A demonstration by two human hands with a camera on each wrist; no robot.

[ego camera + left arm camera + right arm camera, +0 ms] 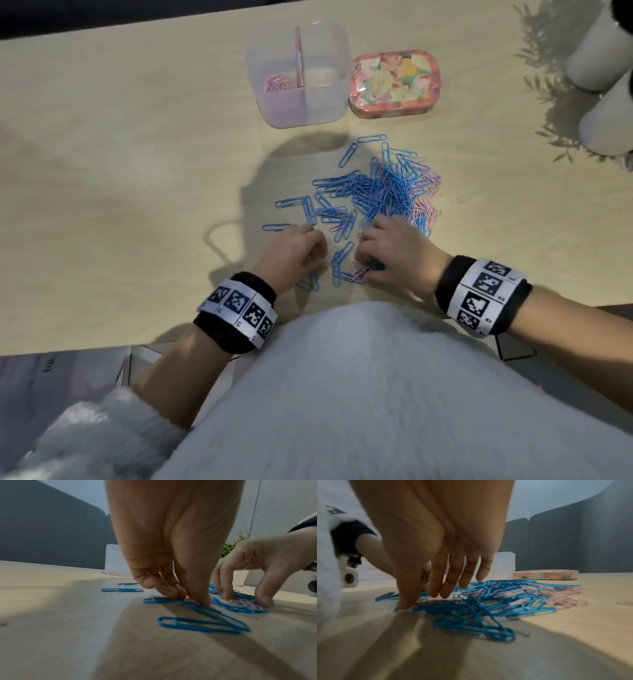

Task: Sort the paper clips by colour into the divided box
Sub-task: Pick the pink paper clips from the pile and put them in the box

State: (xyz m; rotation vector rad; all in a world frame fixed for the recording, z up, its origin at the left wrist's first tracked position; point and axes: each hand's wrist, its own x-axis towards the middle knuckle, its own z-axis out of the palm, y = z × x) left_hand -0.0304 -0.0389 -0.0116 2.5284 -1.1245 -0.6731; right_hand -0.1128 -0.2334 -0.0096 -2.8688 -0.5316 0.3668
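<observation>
A heap of blue and pink paper clips (387, 185) lies mid-table, with loose blue ones spread to its left. Behind it stands the clear divided box (329, 102), with pink clips (279, 84) in its left compartment. My left hand (317, 257) is curled at the near edge of the spread. Its fingertips (173, 595) and thumb meet on a blue clip (161, 600) lying on the table. My right hand (363, 260) is beside it, fingers fairly straight. Its thumb (406, 604) and a finger press down either side of a small cluster of pink clips (243, 603).
A flowered tin (394, 84) sits right of the box. Two white cylinders (596, 51) and plant shadows fill the far right corner. One pink clip (462, 198) lies apart to the right of the heap. The table's front edge (102, 342) runs just behind my wrists.
</observation>
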